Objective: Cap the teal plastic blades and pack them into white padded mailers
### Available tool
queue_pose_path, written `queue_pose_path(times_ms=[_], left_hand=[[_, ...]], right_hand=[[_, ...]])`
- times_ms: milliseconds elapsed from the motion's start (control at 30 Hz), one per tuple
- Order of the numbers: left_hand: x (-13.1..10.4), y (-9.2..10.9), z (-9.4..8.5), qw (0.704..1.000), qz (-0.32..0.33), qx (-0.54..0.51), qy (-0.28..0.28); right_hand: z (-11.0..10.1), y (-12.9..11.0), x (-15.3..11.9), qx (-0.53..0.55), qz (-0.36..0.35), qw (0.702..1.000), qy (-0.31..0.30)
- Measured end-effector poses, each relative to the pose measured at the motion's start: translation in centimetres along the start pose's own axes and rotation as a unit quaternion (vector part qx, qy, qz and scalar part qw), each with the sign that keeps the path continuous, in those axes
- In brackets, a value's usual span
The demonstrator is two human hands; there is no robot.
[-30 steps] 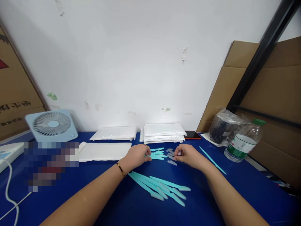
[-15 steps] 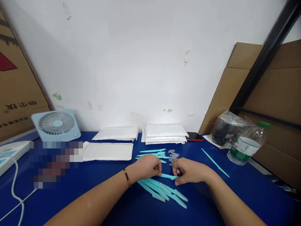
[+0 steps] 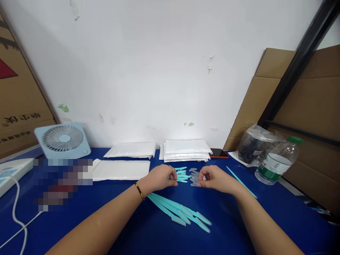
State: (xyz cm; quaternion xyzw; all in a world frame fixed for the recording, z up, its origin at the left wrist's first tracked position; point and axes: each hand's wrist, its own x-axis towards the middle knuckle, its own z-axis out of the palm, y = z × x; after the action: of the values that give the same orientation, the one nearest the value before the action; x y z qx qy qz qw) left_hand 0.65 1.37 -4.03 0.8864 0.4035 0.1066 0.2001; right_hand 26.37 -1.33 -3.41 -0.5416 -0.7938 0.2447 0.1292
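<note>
1. The left hand is curled, thumb and forefinger close together, at the left side of a group of slim turquoise plastic sticks; whether it grips one cannot be told.
2. The right hand is also curled, its fingertips at the right side of some small translucent plastic covers; its grip is partly hidden.
3. The slim sticks and small covers lie side by side on the blue bench, between the hands and nearer its far edge than the larger pile.
4. That overlapping pile of turquoise sticks with pale, covered ends lies towards the near edge, covered ends pointing right.
5. A single long turquoise stick lies right of the right hand, slanting towards the near right corner.
6. Along the far edge are a stack of flat white packets, a black phone with an orange rim just beside it, and, further left, another white packet.
7. A clear bottle with a green cap stands near the right edge; a light-blue square fan stands by the far left corner.
</note>
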Motion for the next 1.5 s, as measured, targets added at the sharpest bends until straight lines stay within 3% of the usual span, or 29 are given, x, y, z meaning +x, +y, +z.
queue_pose_path(times_ms=[100,167,467,600,767,833,967,1067,1267,1333,1500], left_hand=[[-0.4,1.4,0.7,0.995,0.034,-0.033,-0.088],[-0.6,2.0,1.0,0.992,0.037,-0.035,-0.114],[-0.7,2.3,0.7,0.992,0.005,0.005,-0.123],[-0.3,1.5,-0.1,0.996,-0.022,0.064,-0.058],[-0.1,0.1,-0.8,0.995,-0.049,0.073,0.036],[-0.3,0.4,-0.8,0.999,-0.031,0.041,0.002],[-0.8,1.8,-0.5,0.988,0.01,-0.008,-0.154],[-1.0,2.4,-0.1,0.983,0.0,-0.001,-0.181],[-0.6,2.2,0.3,0.994,-0.016,-0.008,-0.11],[-0.3,2.0,0.3,0.998,-0.015,-0.001,-0.064],[0.3,1.0,0.2,0.995,-0.054,0.062,0.059]], right_hand=[[0.6,-1.2,-1.1,-0.003,-0.054,0.984,-0.172],[1.3,-1.8,-1.5,-0.031,-0.072,0.973,-0.218],[2.7,-2.1,-0.7,-0.068,-0.057,0.989,-0.12],[1.9,-1.6,-0.4,-0.043,-0.057,0.996,-0.059],[0.2,-0.4,0.2,-0.006,0.0,0.998,0.058],[0.0,-0.2,0.2,-0.003,0.004,0.998,0.063],[0.4,-1.0,-0.1,-0.001,-0.024,0.999,0.042],[1.2,-2.0,-0.2,0.012,-0.047,0.999,0.0],[2.9,-3.1,-0.1,0.041,-0.07,0.992,-0.101],[3.0,-2.8,0.1,0.039,-0.067,0.994,-0.075],[1.8,-1.0,0.9,0.005,-0.022,0.998,0.064]])
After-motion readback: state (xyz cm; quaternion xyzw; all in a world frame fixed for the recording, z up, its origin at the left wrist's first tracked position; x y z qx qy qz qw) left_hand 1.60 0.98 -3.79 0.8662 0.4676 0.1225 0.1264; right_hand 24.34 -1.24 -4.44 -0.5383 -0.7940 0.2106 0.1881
